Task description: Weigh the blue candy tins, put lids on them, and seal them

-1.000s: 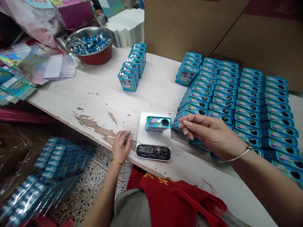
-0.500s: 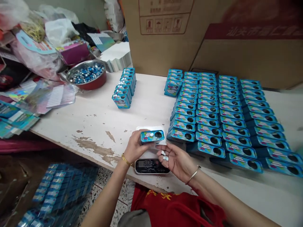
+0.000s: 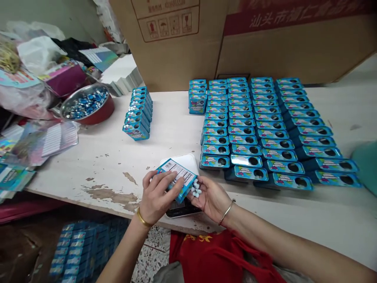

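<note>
Over the white desk (image 3: 167, 122), a flat blue box (image 3: 185, 173) is tipped, left hand (image 3: 159, 196) round it. White pellets (image 3: 196, 189) are best steadied, right hand (image 3: 213, 198) cupped.

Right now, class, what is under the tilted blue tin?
Under the blue tin, held by the left hand, part of a white scale shows. The right hand cups white pieces at the tin's end. The tin and hands hide the scale's middle.

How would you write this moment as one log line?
left hand: holds tilted blue container | right hand: palm up, holds white pieces | scale: under container, partly hidden
</note>
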`<state>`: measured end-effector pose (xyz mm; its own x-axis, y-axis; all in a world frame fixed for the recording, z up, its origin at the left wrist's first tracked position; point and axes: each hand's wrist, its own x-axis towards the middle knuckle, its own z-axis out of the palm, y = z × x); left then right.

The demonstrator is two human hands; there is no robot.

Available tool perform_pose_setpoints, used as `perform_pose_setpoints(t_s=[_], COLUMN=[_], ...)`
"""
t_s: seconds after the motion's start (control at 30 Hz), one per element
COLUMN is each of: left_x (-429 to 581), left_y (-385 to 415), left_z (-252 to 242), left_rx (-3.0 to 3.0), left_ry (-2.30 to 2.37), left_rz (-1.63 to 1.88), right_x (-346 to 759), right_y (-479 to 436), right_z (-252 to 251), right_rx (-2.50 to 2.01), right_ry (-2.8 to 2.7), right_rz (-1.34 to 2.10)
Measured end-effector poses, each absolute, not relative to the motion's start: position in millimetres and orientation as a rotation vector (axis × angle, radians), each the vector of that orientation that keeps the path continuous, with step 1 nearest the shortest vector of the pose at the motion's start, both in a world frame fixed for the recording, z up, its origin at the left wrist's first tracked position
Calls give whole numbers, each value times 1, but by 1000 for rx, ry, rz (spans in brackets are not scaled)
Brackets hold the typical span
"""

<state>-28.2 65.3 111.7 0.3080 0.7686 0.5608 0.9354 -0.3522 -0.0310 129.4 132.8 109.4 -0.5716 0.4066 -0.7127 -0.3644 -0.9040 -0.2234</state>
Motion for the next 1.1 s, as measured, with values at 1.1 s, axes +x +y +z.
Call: perform_pose_setpoints(t_s=[1.1], left_x=[78], left_y=[43], left_z=[82], left_rx=[-2743], left_ry=[-1876], left_rz=[-652], right_x=[210], right_y=[102], right_z=[72], right_rx=[-1122], right_ry=[-72], right_rz=[2528])
